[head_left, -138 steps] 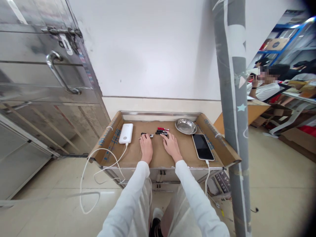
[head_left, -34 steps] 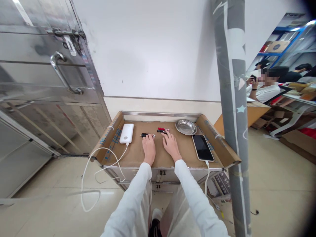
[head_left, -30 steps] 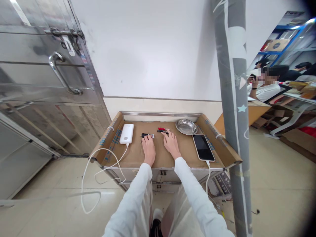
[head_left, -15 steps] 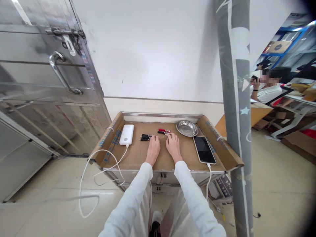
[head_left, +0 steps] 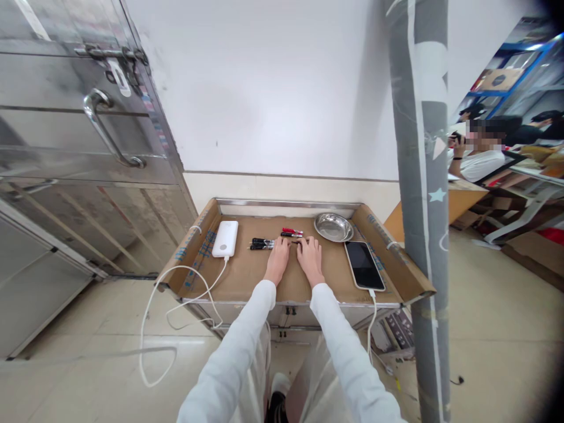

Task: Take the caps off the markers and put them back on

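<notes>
My left hand (head_left: 278, 258) and my right hand (head_left: 311, 258) are close together over the cardboard-lined tabletop (head_left: 247, 285), fingertips facing. Between their fingertips is a thin dark piece that looks like a black pen (head_left: 295, 242), mostly covered by the fingers; both hands appear closed on its ends. Left of my left hand lies a bunch of black pens (head_left: 261, 244) with clear and silvery parts, side by side. Just beyond my fingertips rest a red pen (head_left: 291, 230) and another black pen (head_left: 291, 235).
A round metal dish (head_left: 333, 228) stands at the back right, near a phone (head_left: 365, 266) with a cable. At left lies a white power bank (head_left: 225, 239) with a looping white cable. Cardboard walls (head_left: 392, 252) edge the sides. A wrapped grey pole (head_left: 425, 205) rises at right; people sit beyond.
My left hand has shifted right, away from the bunch of black pens, toward my right hand. The fingertips now meet around a thin dark piece, nearer than the red pen.
</notes>
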A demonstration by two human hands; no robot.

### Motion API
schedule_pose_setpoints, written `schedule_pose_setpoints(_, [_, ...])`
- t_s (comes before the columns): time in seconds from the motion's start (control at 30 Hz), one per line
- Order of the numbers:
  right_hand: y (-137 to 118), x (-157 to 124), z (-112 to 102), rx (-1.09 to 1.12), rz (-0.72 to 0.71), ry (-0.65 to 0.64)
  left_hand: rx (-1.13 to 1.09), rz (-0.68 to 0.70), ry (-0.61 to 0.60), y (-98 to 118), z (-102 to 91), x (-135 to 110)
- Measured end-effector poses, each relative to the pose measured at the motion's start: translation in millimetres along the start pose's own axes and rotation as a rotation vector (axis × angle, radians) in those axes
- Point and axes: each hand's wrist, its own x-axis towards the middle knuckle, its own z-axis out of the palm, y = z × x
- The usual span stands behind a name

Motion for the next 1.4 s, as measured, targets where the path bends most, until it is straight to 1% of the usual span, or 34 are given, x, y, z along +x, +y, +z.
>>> schedule_pose_setpoints(0.23, [1,-3,-3,0.029,-0.025,-0.014,-0.047,-0.042,0.015,0,1.1,-1])
schedule_pose_setpoints(0.43, [2,-5,-2,0.034,-0.010,-0.020,-0.043,-0.038,0.012,-2,2.4,-2])
schedule_pose_setpoints(0.5, [3,-4,-2,0.048,-0.028,-0.035,-0.051,-0.022,-0.003,-3,2.1,-2])
schedule_pose_setpoints(0.63, [4,-4,-2,0.097,-0.082,-0.059,-0.090,0.058,-0.044,-5,-0.1,0])
schedule_pose_setpoints(0.77, [6,-5,-2,0.136,-0.114,-0.055,-0.106,0.070,-0.066,-3,-3.0,1])
schedule_pose_setpoints(0.87, [7,-7,-4,0.168,-0.125,-0.023,-0.107,0.097,-0.069,-1,-5.2,1])
schedule_pose_setpoints(1.0, [8,-8,-10,0.223,-0.086,0.068,-0.095,0.140,-0.048,1,-6.4,3])
schedule_pose_setpoints(1.17, [10,-9,-15,0.287,-0.022,0.157,-0.008,0.083,0.004,1,-0.4,8])
schedule_pose_setpoints(1.3, [10,-10,-12,0.400,0.003,0.161,0.020,0.076,0.042,2,4.6,14])
schedule_pose_setpoints(1.4, [9,-10,-10,0.466,0.007,0.139,0.073,0.077,0.018,4,3.1,11])
